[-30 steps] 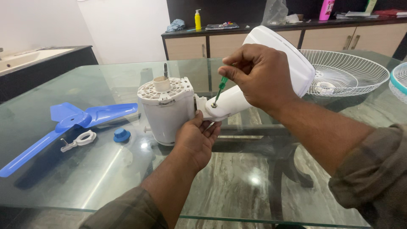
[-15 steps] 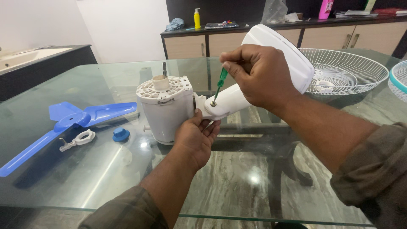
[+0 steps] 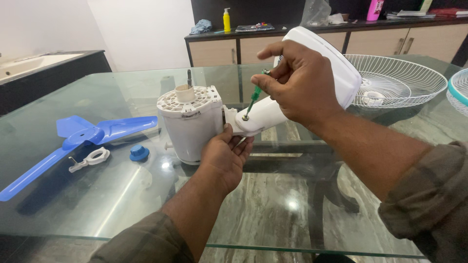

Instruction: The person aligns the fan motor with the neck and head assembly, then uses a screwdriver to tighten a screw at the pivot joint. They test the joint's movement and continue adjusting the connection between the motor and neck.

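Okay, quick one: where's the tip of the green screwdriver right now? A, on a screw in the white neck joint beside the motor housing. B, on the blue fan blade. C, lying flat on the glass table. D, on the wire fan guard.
A: the right hand pinches the green screwdriver with its tip set on a screw in the white neck joint, while the left hand steadies the motor housing.

yellow pump bottle and pink bottle on the far counter.
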